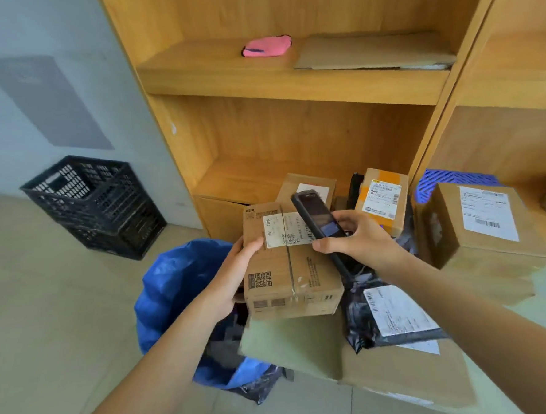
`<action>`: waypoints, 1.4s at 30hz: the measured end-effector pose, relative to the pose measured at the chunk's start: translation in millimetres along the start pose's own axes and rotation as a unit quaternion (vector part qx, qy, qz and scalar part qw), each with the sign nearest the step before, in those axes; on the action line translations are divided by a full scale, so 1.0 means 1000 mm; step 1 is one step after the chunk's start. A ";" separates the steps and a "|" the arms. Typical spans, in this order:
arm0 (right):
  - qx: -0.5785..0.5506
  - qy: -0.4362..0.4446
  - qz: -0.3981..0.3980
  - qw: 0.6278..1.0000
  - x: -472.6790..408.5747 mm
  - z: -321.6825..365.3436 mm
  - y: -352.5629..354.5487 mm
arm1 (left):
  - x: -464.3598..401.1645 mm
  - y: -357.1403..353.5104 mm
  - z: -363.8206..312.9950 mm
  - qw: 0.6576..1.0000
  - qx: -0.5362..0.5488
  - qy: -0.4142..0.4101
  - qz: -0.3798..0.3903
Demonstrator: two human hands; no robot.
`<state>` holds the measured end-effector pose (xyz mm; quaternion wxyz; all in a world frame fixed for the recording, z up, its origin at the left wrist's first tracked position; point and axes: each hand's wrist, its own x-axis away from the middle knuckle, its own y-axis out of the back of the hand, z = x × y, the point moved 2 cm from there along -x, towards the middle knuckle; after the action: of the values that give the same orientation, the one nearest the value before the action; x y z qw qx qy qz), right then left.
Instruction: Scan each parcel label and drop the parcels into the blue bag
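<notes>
Holding the cardboard parcel (pixel 289 263) up over the pile, I have my left hand (pixel 234 273) wrapped round its left edge, thumb on top and fingers underneath, so that grip is clenched on the box. My right hand (pixel 355 233) is closed round the black handheld scanner (pixel 319 223), which is tilted over the white shipping label (pixel 286 230) near the box's top edge.

I judge the box to be stiff and fairly light, since one hand carries it level by a single side (the taped seam down the middle looks sound). It should not flex or crush; a grasp on the left edge, as now, keeps the label clear for the scanner. The cardboard face gives decent friction, though the tape strip may be slicker.

It is a plain brown carton with printed QR codes on the lower left, small print along the right side, and a barcode on the label partly hidden by the scanner.

It hangs just right of the open blue bag (pixel 173 277), which sits on the floor below and left. More boxes and a dark plastic mailer (pixel 383 315) with a white label wait beneath and to the right
</notes>
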<state>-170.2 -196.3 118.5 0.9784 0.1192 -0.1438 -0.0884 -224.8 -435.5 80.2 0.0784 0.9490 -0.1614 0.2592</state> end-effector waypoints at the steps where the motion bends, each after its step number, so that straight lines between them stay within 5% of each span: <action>1: -0.003 -0.001 0.009 1.000 -0.009 0.008 -0.020 | -0.001 0.022 0.000 1.000 0.006 0.004 -0.014; 13: 0.043 -0.041 0.072 0.996 -0.093 0.017 -0.225 | -0.044 0.208 0.041 0.994 0.003 0.051 -0.098; 33: 0.161 -0.162 0.123 0.966 -0.178 -0.138 -0.337 | -0.148 0.228 0.184 0.973 0.049 0.189 -0.122; 37: 0.221 -0.144 0.134 0.955 -0.181 -0.137 -0.330 | -0.150 0.227 0.177 0.968 0.020 0.179 -0.177; 42: 0.330 -0.077 0.167 0.926 -0.179 -0.099 -0.298 | -0.152 0.211 0.134 0.980 -0.020 0.129 -0.151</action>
<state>-350.9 -423.4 -97.2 0.8700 0.4029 -0.2577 0.1196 -358.9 -623.6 -98.5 0.1557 0.9195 -0.0099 0.3609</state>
